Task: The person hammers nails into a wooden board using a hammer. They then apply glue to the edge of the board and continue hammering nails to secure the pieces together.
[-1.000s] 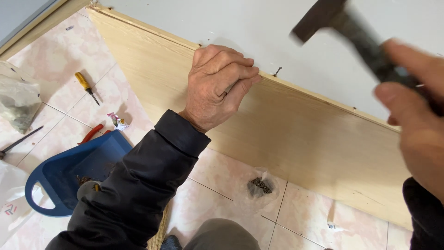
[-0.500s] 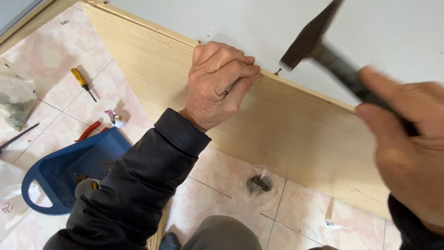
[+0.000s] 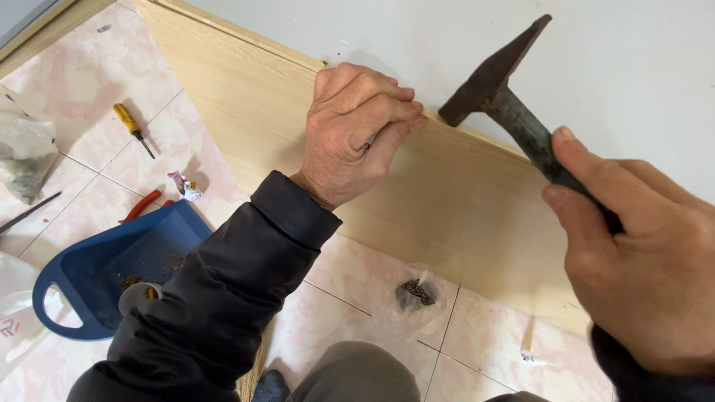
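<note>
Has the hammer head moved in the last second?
Yes. The hammer head has swung down and leftward, from high over the grey wall to the top edge of the wooden board, beside the left hand.

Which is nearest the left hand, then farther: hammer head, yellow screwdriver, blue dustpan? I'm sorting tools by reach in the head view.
From the left hand:
1. Hammer head, just to its right at the wall.
2. Yellow screwdriver, left on the tiles.
3. Blue dustpan, lower left, farthest.

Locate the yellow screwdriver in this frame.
Head view, upper left: the yellow screwdriver lies on the tiled floor, beside the wooden board and above the blue dustpan.
</note>
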